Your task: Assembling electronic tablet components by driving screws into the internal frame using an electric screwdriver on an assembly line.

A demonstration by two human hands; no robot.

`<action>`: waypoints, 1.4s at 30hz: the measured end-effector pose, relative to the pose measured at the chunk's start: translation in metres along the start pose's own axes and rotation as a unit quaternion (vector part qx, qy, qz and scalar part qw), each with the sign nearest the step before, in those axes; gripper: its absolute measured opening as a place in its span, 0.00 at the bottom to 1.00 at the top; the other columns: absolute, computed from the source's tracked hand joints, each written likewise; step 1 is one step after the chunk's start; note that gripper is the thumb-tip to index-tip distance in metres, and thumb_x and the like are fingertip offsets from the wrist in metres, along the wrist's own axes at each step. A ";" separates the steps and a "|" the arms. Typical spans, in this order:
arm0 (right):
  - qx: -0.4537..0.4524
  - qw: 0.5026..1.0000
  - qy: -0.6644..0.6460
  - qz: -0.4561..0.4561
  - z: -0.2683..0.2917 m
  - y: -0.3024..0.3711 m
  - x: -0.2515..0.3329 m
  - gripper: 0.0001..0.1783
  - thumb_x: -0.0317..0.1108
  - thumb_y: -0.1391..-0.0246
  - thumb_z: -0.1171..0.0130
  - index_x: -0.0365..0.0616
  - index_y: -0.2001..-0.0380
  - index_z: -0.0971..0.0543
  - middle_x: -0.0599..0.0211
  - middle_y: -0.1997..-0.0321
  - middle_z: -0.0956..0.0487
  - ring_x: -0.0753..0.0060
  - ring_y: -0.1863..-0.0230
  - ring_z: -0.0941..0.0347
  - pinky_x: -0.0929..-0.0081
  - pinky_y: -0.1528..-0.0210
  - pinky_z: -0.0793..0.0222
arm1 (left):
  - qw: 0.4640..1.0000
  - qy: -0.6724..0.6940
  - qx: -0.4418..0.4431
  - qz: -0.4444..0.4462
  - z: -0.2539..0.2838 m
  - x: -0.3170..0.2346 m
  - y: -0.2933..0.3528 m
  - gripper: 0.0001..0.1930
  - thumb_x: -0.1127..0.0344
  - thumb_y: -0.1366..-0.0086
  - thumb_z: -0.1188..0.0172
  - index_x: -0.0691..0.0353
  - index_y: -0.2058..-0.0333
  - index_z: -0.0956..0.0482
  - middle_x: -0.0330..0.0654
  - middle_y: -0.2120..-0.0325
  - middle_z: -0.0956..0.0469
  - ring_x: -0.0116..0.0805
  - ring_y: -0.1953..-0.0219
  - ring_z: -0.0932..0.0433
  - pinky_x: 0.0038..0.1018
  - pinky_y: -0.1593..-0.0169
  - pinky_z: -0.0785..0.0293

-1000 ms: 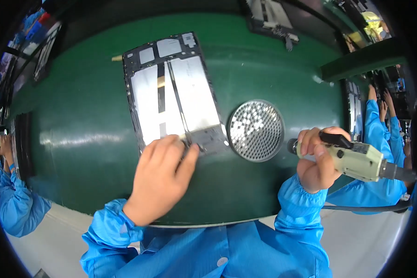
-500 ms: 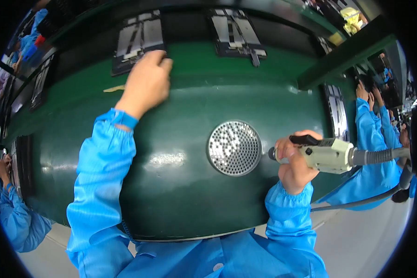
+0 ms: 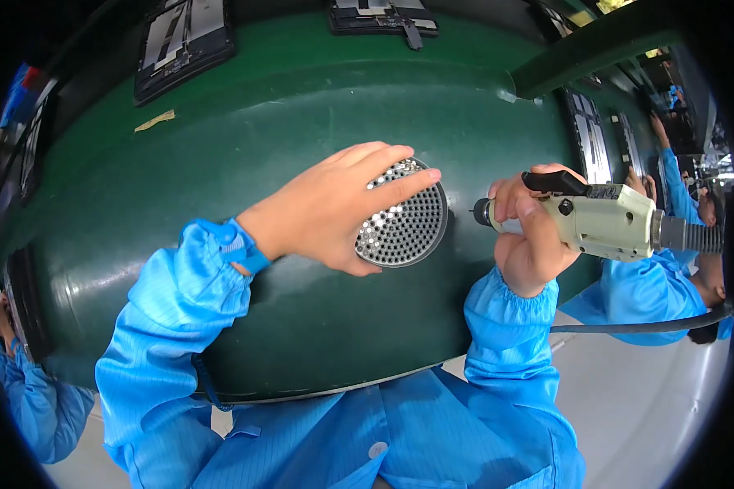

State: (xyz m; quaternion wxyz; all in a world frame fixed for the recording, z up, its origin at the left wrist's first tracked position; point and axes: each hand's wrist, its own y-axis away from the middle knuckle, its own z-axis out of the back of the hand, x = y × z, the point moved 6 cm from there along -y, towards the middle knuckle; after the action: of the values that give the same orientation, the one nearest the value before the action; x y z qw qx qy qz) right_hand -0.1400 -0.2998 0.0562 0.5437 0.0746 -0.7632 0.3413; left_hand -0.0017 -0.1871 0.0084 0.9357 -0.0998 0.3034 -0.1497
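Observation:
A round metal tray [image 3: 412, 224] with rows of small holes, some of them filled with shiny bits, sits on the green worktop. Over its left part lies my left hand [image 3: 334, 208], thumb at the near rim and fingers across the far side, gripping the tray and hiding some of it. To the right, my right hand [image 3: 534, 232] is wrapped round a pale electric screwdriver [image 3: 607, 220] with a black lever. Its thin bit points left toward the tray, apart from it.
Opened tablet-like devices, one at the far left [image 3: 186, 45] and another at the far middle [image 3: 383, 15], line the back. A yellowish strip [image 3: 155, 121] lies on the worktop [image 3: 302, 342]. A green post [image 3: 587, 53] rises far right. Blue-sleeved co-workers are at both sides.
My left hand has come back from the far left device and taken hold of the round tray. The view has shifted, and the screwdriver stays in my right hand.

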 end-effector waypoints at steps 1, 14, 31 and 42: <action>-0.014 1.000 0.014 -0.007 0.001 0.000 -0.001 0.17 0.22 0.59 0.49 0.34 0.60 0.31 0.61 0.80 0.29 0.71 0.82 0.35 0.67 0.72 0.34 | 0.999 0.000 -0.027 0.027 0.000 -0.002 0.003 0.51 0.57 0.67 0.25 0.54 0.40 0.40 0.56 0.44 0.40 0.58 0.44 0.38 0.44 0.42 0.37; 0.002 1.000 -0.012 0.022 0.007 -0.003 0.005 0.16 0.19 0.56 0.49 0.35 0.60 0.33 0.62 0.80 0.30 0.71 0.80 0.34 0.72 0.75 0.33 | 0.947 -0.186 -0.210 0.156 0.047 0.031 -0.018 0.35 0.57 0.53 0.34 0.66 0.48 0.35 0.64 0.49 0.37 0.62 0.45 0.38 0.45 0.46 0.34; -0.002 0.993 0.079 -0.088 0.005 0.011 -0.013 0.19 0.22 0.62 0.35 0.40 0.62 0.25 0.69 0.69 0.24 0.79 0.68 0.28 0.78 0.64 0.32 | 0.881 -0.404 -0.162 0.183 0.097 0.178 -0.094 0.31 0.71 0.56 0.40 0.56 0.49 0.31 0.47 0.48 0.32 0.54 0.46 0.33 0.43 0.56 0.24; -0.014 0.997 0.076 -0.030 0.004 0.013 -0.012 0.19 0.21 0.61 0.37 0.40 0.61 0.27 0.67 0.65 0.25 0.77 0.64 0.28 0.76 0.60 0.30 | 0.877 -0.396 -0.224 0.154 0.109 0.063 0.017 0.28 0.85 0.60 0.50 0.71 0.53 0.29 0.55 0.52 0.27 0.58 0.50 0.29 0.41 0.50 0.29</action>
State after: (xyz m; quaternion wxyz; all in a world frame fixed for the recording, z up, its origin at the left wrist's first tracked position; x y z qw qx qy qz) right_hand -0.1447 -0.2957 0.0389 0.6108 0.0638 -0.7221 0.3185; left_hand 0.1159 -0.1818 0.0568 0.9414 -0.3100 -0.0557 0.1208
